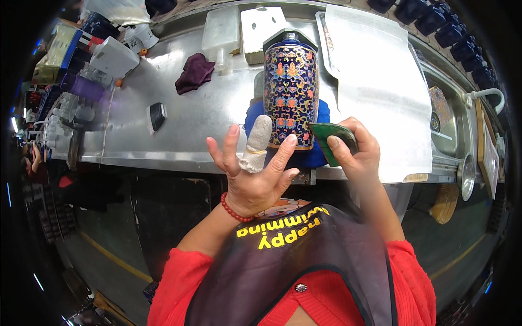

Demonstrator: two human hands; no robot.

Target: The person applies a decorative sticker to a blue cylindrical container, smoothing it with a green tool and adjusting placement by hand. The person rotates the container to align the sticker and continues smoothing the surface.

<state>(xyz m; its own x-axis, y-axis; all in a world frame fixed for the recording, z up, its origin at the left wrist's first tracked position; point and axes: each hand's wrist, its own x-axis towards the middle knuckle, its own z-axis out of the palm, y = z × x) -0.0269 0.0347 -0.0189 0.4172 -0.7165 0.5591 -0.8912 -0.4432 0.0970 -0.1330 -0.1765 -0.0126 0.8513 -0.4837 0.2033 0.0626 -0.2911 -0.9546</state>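
Note:
A dark blue vase (291,92) with a dense orange, gold and turquoise floral pattern lies on a blue cloth (323,112), its neck pointing away from me. My left hand (251,185) is open, palm down with fingers spread, by the near end of the vase. Its index fingertip overlaps the vase's edge; I cannot tell whether it touches. A grey-white fabric finger cover (259,140), banded in the middle, sits on one finger. Between thumb and fingers, my right hand (359,149) grips a flat green scraper (330,140) at the vase's near right side.
Left on the metal bench (136,117) lie a purple cloth (195,73) and a small black object (157,116). A white box (262,30) and a clear plastic container (221,30) stand behind. White sheeting (380,92) covers the right side, before a sink (447,142).

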